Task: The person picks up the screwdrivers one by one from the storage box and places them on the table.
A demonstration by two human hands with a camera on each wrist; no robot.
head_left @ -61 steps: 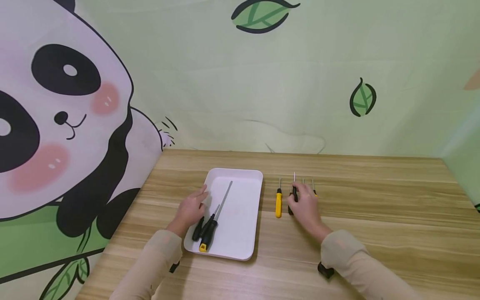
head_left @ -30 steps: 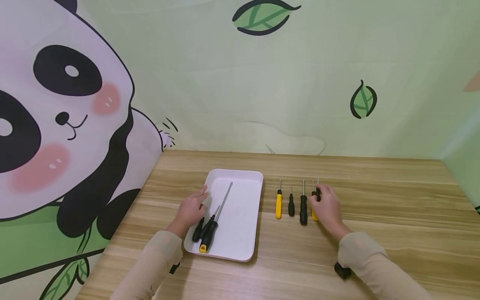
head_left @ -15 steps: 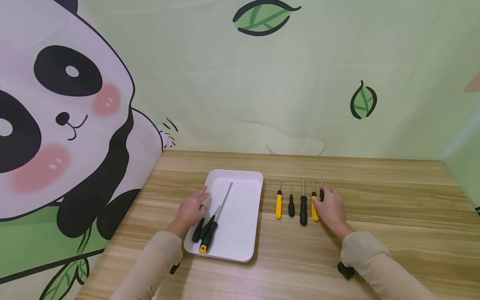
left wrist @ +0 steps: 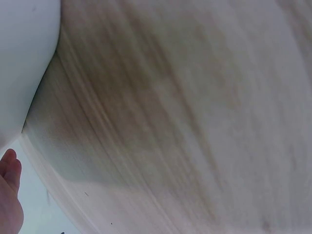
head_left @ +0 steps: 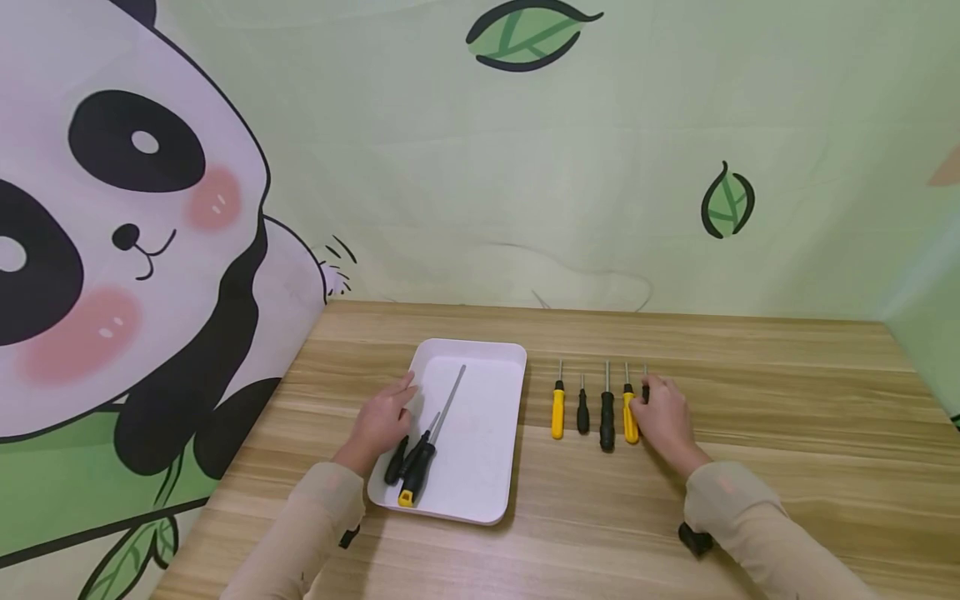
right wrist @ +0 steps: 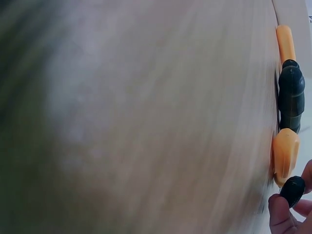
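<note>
plainly, the right wrist view shows a black screwdriver pinched in the right hand, which mostly covers it in the head view. the tool lies just right of a yellow screwdriver, well apart from the left hand, which rests, index finger extended, at the white tray.

Beige-sleeved left forearm in from bottom left, right forearm from bottom right. Bare left hand left of centre, index finger extended. Bare right hand right of centre, pinching.
</note>
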